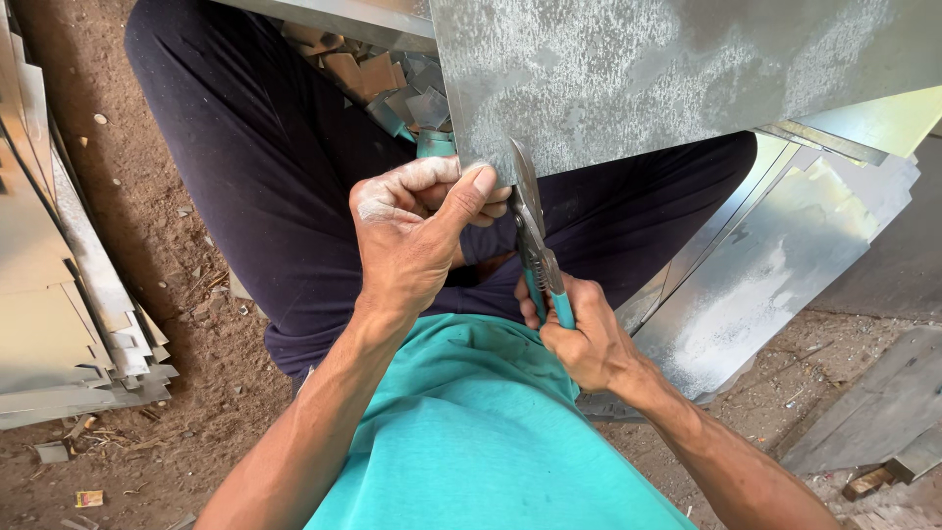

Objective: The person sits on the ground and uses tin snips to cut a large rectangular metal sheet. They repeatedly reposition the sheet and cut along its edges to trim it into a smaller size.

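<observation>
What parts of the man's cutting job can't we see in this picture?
- Head view: the big grey mottled metal sheet runs off the top and right edges, so its full shape is unknown.
- The left hand covers the sheet's corner where it pinches.
- The right hand wraps the teal handles of the tin snips, hiding most of them.
- The pile of small metal offcuts is partly hidden behind the sheet.

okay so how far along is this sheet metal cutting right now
Done: small cut metal offcuts lie heaped beyond the legs, and stacked cut sheets sit on the dirt at left. In hand: the left hand pinches the near edge of the large grey galvanised sheet, while the right hand squeezes teal-handled tin snips biting into that edge. Left: nearly the whole sheet is uncut.
</observation>
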